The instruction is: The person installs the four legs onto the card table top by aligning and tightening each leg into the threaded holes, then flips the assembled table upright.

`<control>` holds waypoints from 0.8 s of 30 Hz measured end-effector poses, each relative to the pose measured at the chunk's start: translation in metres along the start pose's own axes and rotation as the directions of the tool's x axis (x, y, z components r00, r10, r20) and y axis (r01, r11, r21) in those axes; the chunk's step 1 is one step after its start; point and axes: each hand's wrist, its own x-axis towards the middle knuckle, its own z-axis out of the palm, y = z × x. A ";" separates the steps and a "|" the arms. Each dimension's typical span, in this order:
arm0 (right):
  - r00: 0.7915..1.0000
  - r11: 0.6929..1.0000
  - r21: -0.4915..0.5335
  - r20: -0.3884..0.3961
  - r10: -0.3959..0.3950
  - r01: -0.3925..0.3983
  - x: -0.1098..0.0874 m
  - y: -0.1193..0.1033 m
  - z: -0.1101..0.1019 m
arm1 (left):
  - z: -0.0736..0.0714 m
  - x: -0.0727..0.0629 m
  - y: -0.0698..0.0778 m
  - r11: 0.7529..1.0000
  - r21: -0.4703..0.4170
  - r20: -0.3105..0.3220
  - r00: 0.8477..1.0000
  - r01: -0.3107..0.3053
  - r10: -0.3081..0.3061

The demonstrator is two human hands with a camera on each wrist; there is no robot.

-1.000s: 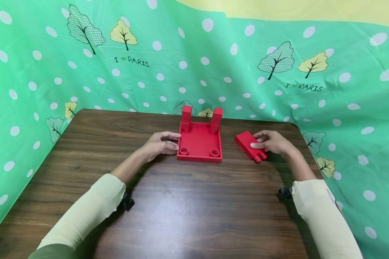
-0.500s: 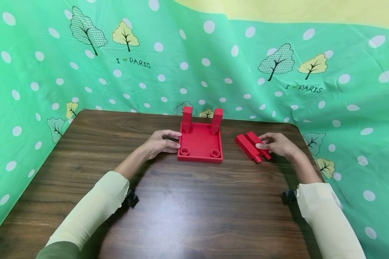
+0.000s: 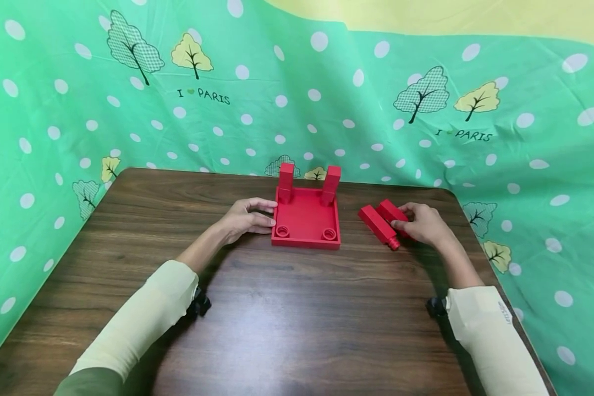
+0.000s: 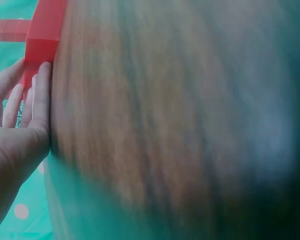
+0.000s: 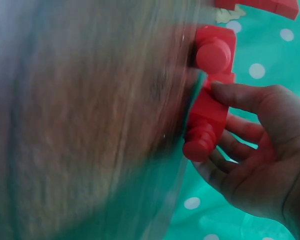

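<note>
A shallow red square tabletop (image 3: 307, 217) lies upside down on the table, with two square red legs (image 3: 331, 181) upright at its far corners and round threaded sockets (image 3: 329, 235) at its near corners. My left hand (image 3: 240, 221) touches its left side with fingers extended, as the left wrist view also shows at the red edge (image 4: 44, 47). To the right lie two loose red legs with threaded ends. My right hand (image 3: 427, 224) pinches the outer leg (image 3: 390, 210) between thumb and fingers, its screw end pointing toward the camera in the right wrist view. Beside it rests the inner leg (image 3: 376, 224).
The brown wooden table (image 3: 277, 319) extends toward the person. A green dotted cloth with tree prints (image 3: 257, 88) hangs behind and at the sides. Black wrist cameras (image 3: 198, 303) sit under both light sleeves.
The two loose legs, side by side a second ago, have come apart as the right hand tilted and shifted the outer one rightward. The left hand stays at the tabletop's side.
</note>
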 end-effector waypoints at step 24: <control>0.973 0.926 0.366 -0.230 -0.002 0.088 -0.025 -0.076 0.014 | -0.002 0.000 -0.003 1.000 -0.017 -0.008 1.000 -0.003 0.003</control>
